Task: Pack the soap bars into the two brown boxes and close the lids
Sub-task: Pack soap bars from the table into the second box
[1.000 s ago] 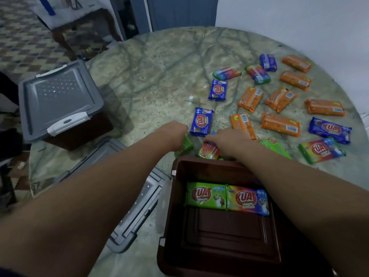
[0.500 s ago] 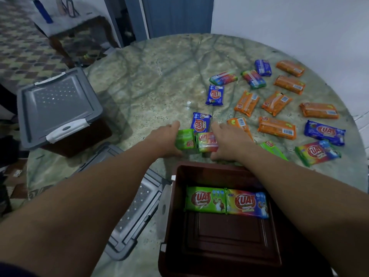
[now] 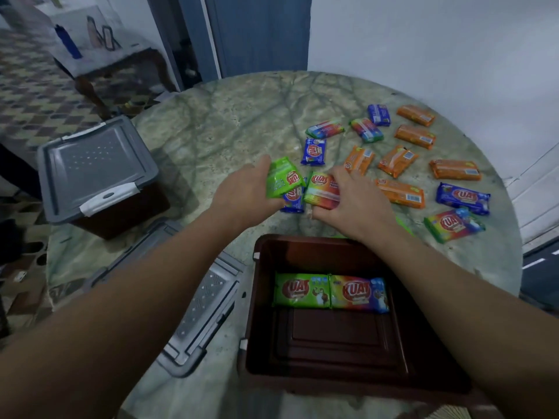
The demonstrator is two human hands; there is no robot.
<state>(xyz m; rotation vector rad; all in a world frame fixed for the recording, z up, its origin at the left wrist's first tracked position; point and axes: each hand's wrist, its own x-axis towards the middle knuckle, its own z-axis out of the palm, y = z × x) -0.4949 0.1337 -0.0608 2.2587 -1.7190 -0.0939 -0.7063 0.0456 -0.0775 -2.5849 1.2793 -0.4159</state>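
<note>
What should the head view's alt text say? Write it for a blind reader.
Left hand holds a green soap bar and right hand a rainbow soap bar above an open brown box containing two bars; more lie on the marble table.

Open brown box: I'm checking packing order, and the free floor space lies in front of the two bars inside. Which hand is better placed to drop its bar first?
Probably right. The right hand, gripping the rainbow bar, is nearer the open brown box; the left hand holds its green bar farther away.
</note>
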